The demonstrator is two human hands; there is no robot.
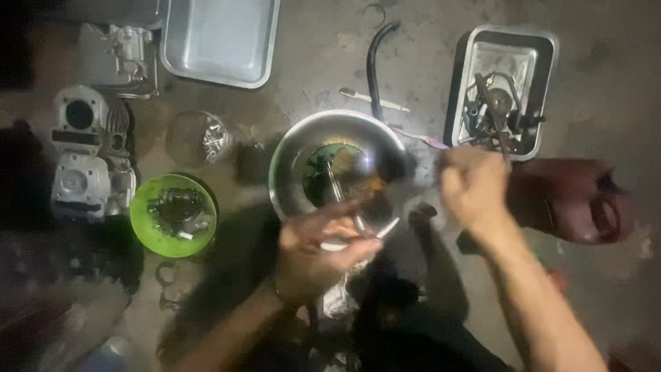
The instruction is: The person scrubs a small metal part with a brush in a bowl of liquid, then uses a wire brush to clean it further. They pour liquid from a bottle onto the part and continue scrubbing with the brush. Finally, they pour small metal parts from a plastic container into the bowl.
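Observation:
My left hand [318, 249] is at the near rim of a round metal bowl [289, 162] and grips a thin metal rod-like part [344, 200] that reaches into the bowl's dark oily liquid. My right hand [474, 187] is raised to the right of the bowl, fingers closed, just below a small rectangular metal tray [544, 55] full of gears and small parts. What it holds is blurred; a thin dark piece seems to rise from it toward the tray.
A green bowl [141, 224] with dark parts sits at the left. Engine cylinder parts [89, 148] lie farther left. A large metal tray [220, 41] is at the top, a black hose [375, 62] and toothbrushes behind the bowl, a dark red cloth [575, 200] at right.

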